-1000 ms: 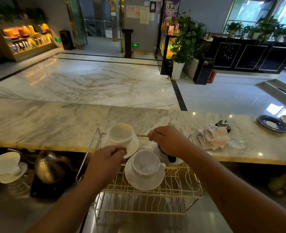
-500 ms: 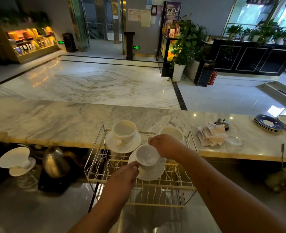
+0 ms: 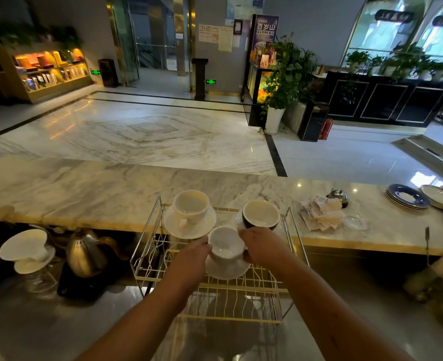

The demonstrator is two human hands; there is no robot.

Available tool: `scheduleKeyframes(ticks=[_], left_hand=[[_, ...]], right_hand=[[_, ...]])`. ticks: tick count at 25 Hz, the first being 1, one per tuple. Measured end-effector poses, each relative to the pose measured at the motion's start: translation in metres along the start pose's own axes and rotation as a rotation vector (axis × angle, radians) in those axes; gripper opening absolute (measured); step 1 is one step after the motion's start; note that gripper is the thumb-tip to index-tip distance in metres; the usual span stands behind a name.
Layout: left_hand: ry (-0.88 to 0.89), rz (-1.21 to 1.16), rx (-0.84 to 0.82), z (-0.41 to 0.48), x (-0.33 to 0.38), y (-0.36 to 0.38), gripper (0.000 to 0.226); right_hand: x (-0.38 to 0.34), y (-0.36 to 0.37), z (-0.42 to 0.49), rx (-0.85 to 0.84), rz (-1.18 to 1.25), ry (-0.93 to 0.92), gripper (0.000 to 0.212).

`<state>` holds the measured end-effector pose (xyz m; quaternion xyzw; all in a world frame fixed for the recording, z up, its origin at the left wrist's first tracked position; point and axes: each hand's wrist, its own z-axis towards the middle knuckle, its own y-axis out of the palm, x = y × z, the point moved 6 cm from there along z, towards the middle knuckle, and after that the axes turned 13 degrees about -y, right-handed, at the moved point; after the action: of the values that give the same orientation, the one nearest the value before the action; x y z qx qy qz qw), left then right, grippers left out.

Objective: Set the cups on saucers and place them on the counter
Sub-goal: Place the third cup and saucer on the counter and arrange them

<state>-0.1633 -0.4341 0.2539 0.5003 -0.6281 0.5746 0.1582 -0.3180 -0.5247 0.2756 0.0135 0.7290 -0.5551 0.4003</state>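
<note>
The tall display stand [image 3: 265,32] across the lobby reads "百岁山".

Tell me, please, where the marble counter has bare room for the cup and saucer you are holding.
The marble counter lies bare left of the white cup on its saucer. A smaller bare patch lies between the dark cup and the paper slips. Further right, the stacked plates crowd it.

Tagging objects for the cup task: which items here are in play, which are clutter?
In play:
white cup and its saucer, held by left hand and right hand
second white cup
dark cup
marble counter
wire rack

Clutter:
kettle
receipts
bell
plate stacks
</note>
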Motion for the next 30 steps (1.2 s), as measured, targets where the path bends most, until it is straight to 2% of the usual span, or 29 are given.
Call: scheduleKeyframes(ticks=[5,9,11,14,16,17,19,20,21,23,25,30], left_hand=[[-0.019,-0.004,-0.024,0.02,0.005,-0.004,0.036],[0.015,0.02,-0.017,0.03,0.005,-0.006,0.036],[0.027,0.063,-0.032,0.036,0.004,-0.004,0.032],[0.039,0.088,-0.022,0.036,0.002,-0.003,0.034],[0.071,0.144,0.116,0.033,-0.002,-0.015,0.026],[0.042,0.083,0.213,0.032,-0.007,-0.026,0.018],[-0.014,0.024,0.412,0.034,-0.021,-0.049,0.01],[-0.033,0.05,0.475,0.035,-0.024,-0.058,0.011],[-0.061,0.064,0.502,0.039,-0.028,-0.063,0.021],[-0.14,0.089,0.485,0.051,-0.033,-0.068,0.043],[-0.201,0.145,0.419,0.063,-0.034,-0.065,0.051],[-0.161,0.22,0.344,0.08,-0.026,-0.059,0.034]], right_hand=[[0.008,0.018,-0.017,-0.01,-0.074,-0.085,0.046],[0.009,0.025,-0.026,0.059,0.002,-0.087,0.038],[0.013,0.032,-0.028,0.061,0.024,-0.067,0.04],[0.019,0.031,-0.032,0.165,0.207,-0.034,0.036],[0.025,0.02,-0.039,0.303,0.278,-0.003,0.024],[0.031,0.012,-0.042,0.393,0.335,0.029,0.016],[0.04,-0.006,-0.044,0.526,0.272,0.047,0.011],[0.044,-0.011,-0.042,0.546,0.214,0.058,0.006],[0.047,-0.016,-0.038,0.554,0.174,0.075,0.005],[0.053,-0.019,-0.03,0.547,0.133,0.124,0.015],[0.057,-0.019,-0.024,0.533,0.122,0.152,0.017],[0.068,-0.011,-0.01,0.438,0.122,0.166,0.021]])
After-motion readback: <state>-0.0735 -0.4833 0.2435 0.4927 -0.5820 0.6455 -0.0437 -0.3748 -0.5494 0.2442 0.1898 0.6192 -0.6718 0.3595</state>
